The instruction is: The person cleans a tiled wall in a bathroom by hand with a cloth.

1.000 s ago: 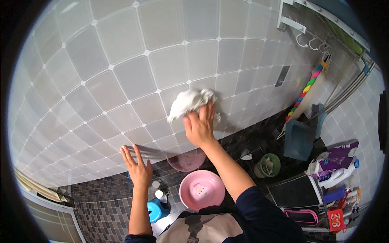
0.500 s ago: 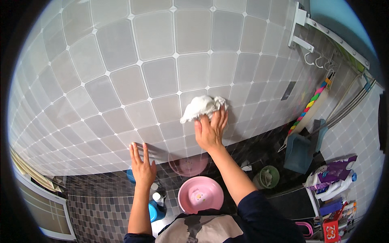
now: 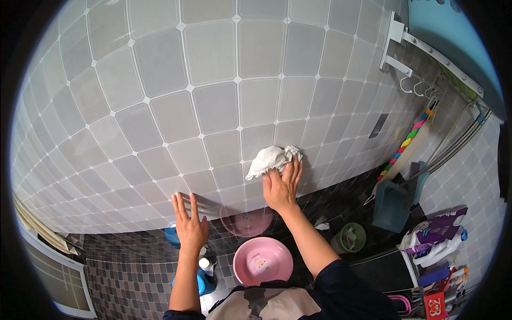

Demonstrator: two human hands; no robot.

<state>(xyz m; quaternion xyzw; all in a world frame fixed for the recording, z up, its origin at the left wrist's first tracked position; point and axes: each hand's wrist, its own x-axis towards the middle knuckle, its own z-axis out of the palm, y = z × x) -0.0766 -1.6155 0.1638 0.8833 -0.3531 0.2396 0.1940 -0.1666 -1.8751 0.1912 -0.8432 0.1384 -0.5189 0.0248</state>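
Observation:
A crumpled white cloth (image 3: 268, 160) is pressed flat against the grey tiled wall (image 3: 216, 104) under my right hand (image 3: 282, 188). My fingers lie over the cloth's lower right part, and its bulk bunches up beyond them. Off to the left, my left hand (image 3: 190, 224) rests its outstretched fingertips on the same wall, lower down, with nothing in it. Between my forearms, below the hands, stands a pink basin (image 3: 263, 261) with a small printed picture on its bottom.
Beside my left forearm are a blue container (image 3: 204, 282) and a white-capped bottle (image 3: 205, 263). A green bin (image 3: 352, 237) stands on the right, near a blue-grey dustpan (image 3: 391, 204). Bottles and packages crowd a rack (image 3: 412, 266). A white hook rail (image 3: 440, 56) juts from the wall, upper right.
My right hand has slid down the wall with the white cloth, slightly to the right. The left hand stays at nearly the same spot on the tiles.

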